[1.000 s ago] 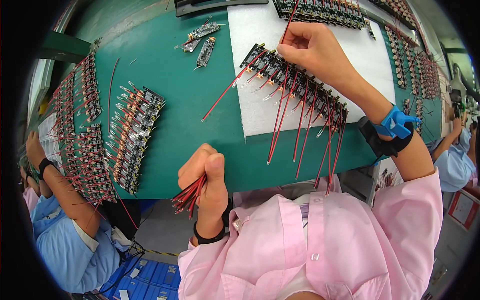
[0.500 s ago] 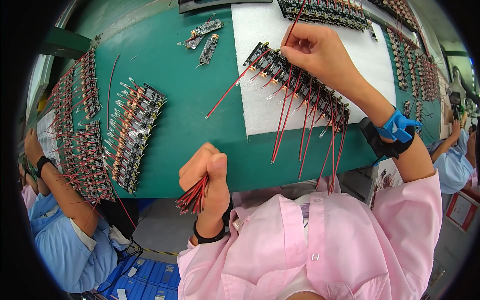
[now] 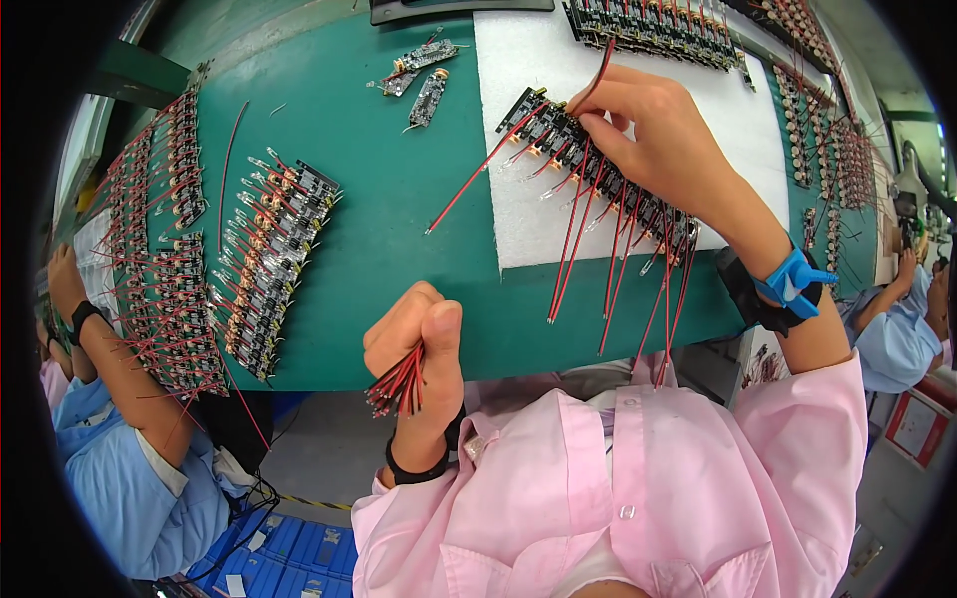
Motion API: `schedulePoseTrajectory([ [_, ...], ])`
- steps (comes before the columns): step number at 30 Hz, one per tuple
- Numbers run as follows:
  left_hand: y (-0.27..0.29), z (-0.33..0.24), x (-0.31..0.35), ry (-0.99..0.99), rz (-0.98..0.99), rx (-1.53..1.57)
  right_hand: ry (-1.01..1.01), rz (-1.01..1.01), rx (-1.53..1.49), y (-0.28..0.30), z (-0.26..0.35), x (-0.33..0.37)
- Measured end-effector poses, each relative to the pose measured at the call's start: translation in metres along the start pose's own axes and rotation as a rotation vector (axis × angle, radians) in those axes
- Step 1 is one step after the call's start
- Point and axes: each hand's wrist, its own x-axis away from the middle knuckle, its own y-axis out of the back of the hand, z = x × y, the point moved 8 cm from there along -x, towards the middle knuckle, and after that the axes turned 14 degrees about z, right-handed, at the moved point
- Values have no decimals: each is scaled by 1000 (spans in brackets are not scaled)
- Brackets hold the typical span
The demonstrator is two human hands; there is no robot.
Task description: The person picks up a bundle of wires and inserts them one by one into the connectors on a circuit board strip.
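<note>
My right hand (image 3: 638, 120) pinches a red and black wire (image 3: 605, 70) at the upper left part of a black circuit board panel (image 3: 570, 149). The wire's upper part bends up past my fingertips. The panel lies slanted on a white foam sheet (image 3: 513, 224), and several red and black wires (image 3: 573, 249) hang from it toward me, over the table edge. Near the front edge my left hand (image 3: 417, 344) is closed in a fist round a bundle of wires (image 3: 401, 384), whose cut ends poke out below.
A second panel with wires (image 3: 269, 264) lies left on the green table (image 3: 399, 219). Loose small boards (image 3: 429, 98) sit at the back, and more panels (image 3: 658, 32) at the far side. A co-worker's arm (image 3: 130, 379) reaches in at the left beside wired boards (image 3: 179, 309).
My right hand has shifted slightly down and right, and the wire's upper part now bends more. My left hand stays closed round its bundle. The whole view has moved a little.
</note>
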Motion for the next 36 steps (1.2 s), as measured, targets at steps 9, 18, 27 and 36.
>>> schedulePoseTrajectory([
  [9,10,-8,6,-130,-144,160,30,86,322,-4,21,4],
  [18,19,-7,13,-226,-214,360,-212,-177,65,45,10,50],
  [27,12,-9,8,-212,-173,394,-870,-100,-1170,-28,-21,172],
  [36,10,-11,7,-211,-129,319,-747,-230,-1583,-55,-24,163],
])
